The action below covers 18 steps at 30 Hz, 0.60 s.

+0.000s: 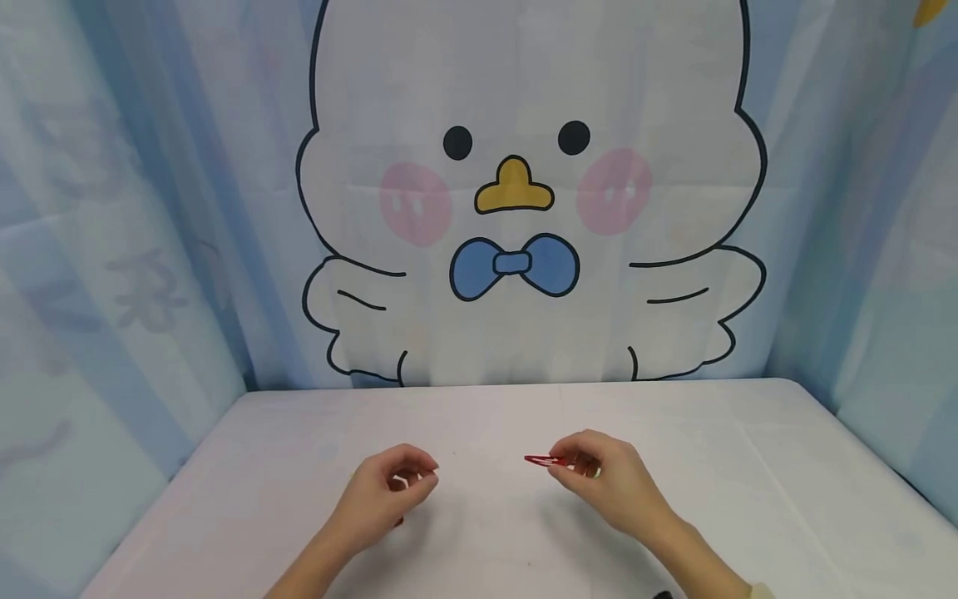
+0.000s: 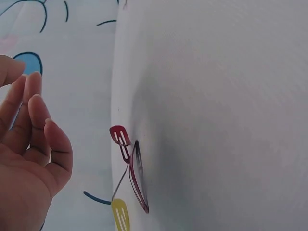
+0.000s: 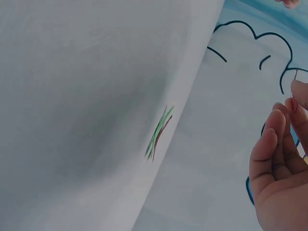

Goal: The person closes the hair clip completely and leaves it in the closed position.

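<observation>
Curtain (image 1: 516, 333) with a big white bird print stands right behind the desk's far edge. Desk (image 1: 516, 524) is pale; its left, right and far edges are in head view.

Your left hand (image 1: 382, 495) is over the left half of the desk, well apart from the left edge. Fingers loosely bent, tips close to the thumb; I see nothing gripped. Your right hand (image 1: 614, 478) is raised over the right half, its shadow on the desk below. Fingers pinch the red clip (image 1: 544, 460) against the thumb. Clip sits roughly level above the desk, just right of middle, free end toward your left hand, a clear gap between. A bit of pale sleeve (image 1: 762, 591) shows at your right forearm.

On the desk by your left hand, the left wrist view gives you a yellow clip (image 2: 115, 211), a maroon clip (image 2: 134, 183) seen nearly edge-on, and a second red clip (image 2: 115, 132) beside its upper end. By your right hand, the right wrist view gives you a green clip (image 3: 157, 131) with a dark red strip (image 3: 161, 134) alongside; too thin from that angle to count pieces.
</observation>
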Each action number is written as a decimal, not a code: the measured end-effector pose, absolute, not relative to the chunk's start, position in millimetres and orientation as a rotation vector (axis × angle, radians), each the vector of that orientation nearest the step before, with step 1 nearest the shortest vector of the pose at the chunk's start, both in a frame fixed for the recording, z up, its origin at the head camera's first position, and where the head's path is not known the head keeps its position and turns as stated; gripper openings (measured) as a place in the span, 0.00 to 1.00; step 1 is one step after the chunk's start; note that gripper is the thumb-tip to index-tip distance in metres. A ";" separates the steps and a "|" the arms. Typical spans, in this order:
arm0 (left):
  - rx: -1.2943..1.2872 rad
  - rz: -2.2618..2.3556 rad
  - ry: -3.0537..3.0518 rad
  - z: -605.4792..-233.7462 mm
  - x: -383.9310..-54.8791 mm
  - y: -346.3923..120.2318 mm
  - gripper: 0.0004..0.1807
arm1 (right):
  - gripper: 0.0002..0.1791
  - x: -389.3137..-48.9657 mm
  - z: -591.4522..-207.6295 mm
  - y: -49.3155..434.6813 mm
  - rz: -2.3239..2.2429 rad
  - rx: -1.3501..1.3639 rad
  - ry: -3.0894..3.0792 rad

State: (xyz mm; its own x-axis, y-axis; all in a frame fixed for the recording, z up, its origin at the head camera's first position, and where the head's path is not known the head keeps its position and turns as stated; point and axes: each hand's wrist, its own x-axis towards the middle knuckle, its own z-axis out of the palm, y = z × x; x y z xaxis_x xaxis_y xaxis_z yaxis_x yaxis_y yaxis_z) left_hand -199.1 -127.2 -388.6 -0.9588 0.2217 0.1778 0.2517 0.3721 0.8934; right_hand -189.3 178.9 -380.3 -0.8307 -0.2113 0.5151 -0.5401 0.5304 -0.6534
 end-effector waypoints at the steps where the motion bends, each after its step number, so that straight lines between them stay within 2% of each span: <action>1: -0.437 -1.679 -2.586 -389.1 -199.0 -130.1 0.09 | 0.10 -189.6 -381.1 179.7 1.217 0.607 -2.411; 18: -0.414 -1.403 -2.716 -396.8 -198.0 -169.1 0.06 | 0.08 -193.9 -386.7 201.4 1.208 0.421 -2.613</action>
State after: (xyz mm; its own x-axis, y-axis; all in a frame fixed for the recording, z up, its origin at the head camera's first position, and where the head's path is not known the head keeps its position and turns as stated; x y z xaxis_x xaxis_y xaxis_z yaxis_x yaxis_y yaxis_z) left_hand -198.0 -169.1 -396.8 -0.9623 0.2106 0.1719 0.2621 0.5506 0.7926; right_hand -193.9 201.4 -386.7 -0.9319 -0.1605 0.3254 -0.3518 0.6187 -0.7024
